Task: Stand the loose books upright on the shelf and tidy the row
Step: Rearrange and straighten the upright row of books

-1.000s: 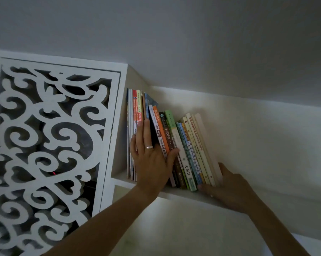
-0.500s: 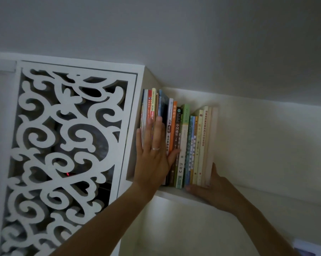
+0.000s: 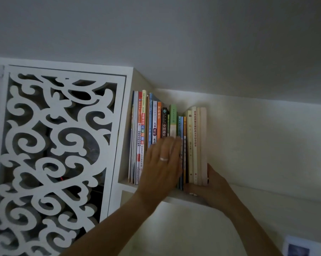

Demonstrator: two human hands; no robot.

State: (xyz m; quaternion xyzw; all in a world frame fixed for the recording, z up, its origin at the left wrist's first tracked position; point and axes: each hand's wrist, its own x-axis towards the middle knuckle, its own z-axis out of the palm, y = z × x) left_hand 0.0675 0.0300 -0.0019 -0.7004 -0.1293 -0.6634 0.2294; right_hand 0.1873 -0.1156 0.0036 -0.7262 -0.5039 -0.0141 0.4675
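Books (image 3: 174, 126) upright on shelf (image 3: 130, 187), I see.
Left hand (image 3: 161, 167) flat on spines, fingers together, blurred; right hand (image 3: 211, 189) cups row's end, fingers hidden.

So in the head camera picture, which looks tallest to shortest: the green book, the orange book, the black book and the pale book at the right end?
By spine tops, as they look:
1. Orange book
2. Green book and pale end book: too alike to rank
3. Black book

The left hand hides several bottoms, so this is unsure.
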